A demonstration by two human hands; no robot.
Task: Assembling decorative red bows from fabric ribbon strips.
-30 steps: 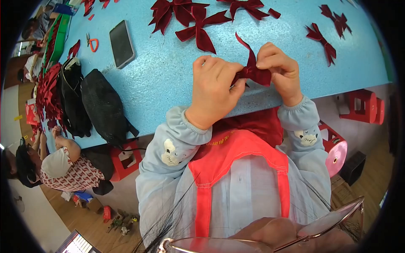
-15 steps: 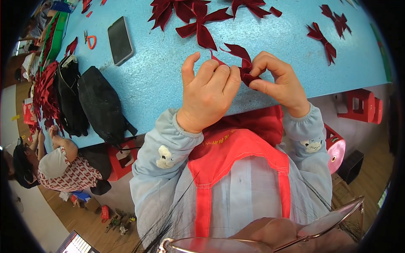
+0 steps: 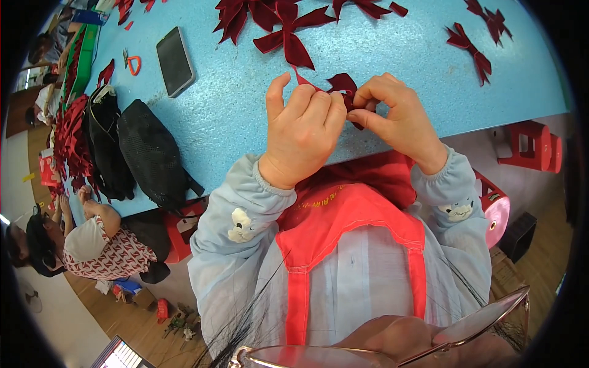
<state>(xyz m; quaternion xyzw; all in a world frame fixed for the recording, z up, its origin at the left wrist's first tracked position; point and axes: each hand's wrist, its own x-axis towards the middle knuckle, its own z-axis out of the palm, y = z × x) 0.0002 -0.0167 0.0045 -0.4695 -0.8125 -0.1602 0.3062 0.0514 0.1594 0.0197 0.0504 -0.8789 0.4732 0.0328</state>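
Note:
Between my two hands is a dark red velvet ribbon (image 3: 345, 84), bent into a loop above the near edge of the blue table. My left hand (image 3: 303, 126) pinches it from the left, with the little-finger side turned away and one finger raised; its fingertips are partly hidden behind the knuckles. A thin ribbon tail rises beside those knuckles. From the right, thumb and forefinger of my right hand (image 3: 399, 116) are pressed together on the ribbon's edge. Just beyond my hands lies a finished-looking red velvet bow (image 3: 287, 40).
More red bows (image 3: 471, 54) lie at the far right and far middle of the blue table (image 3: 233, 116). To the left are a phone (image 3: 175, 61), orange-handled snips (image 3: 133, 64), a black mesh pouch (image 3: 147, 150) and a heap of red ribbons (image 3: 72, 135). A co-worker (image 3: 107, 248) sits at the left.
My right hand has shifted slightly left, nearer my left hand. The ribbon's upper tail, which pointed up and left, is now folded into a closer loop between my fingers.

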